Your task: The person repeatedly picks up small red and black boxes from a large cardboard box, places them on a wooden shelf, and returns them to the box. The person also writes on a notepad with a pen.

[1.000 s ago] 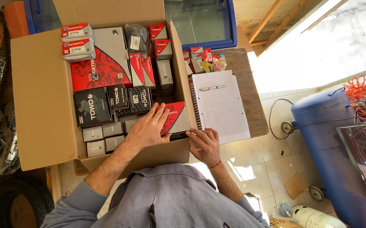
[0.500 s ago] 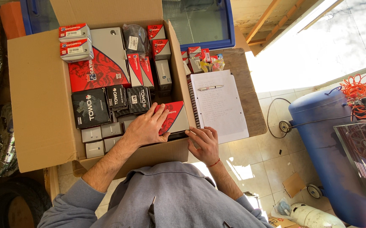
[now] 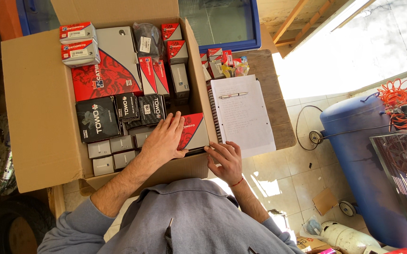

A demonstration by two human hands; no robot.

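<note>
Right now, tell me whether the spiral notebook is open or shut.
Open. The spiral notebook lies flat on the wooden table, a handwritten page facing up, with a pen resting across its top.

red-and-grey box (image 3: pixel 191 131) | brown cardboard carton (image 3: pixel 39 117) | white lined notebook (image 3: pixel 243 115) | blue tank (image 3: pixel 372 164)
</note>
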